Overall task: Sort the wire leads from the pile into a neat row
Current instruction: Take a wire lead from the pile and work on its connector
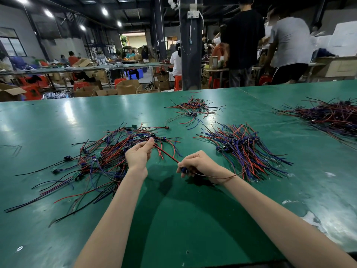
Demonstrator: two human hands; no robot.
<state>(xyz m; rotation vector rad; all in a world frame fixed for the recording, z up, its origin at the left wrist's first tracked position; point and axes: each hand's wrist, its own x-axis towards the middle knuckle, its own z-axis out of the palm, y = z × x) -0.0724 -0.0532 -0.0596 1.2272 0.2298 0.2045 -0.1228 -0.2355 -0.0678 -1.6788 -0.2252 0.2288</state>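
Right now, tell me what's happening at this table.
A person is sorting wire leads on a green table. The left hand pinches one wire lead at the edge of the tangled pile, while the right hand grips its blue connector end. A tidier bunch lies to the right.

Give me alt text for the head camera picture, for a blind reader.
The left hand pinches a red and black wire lead and the right hand grips its blue connector end, above a green table. A tangled pile of leads lies to their left, a neater row to their right.
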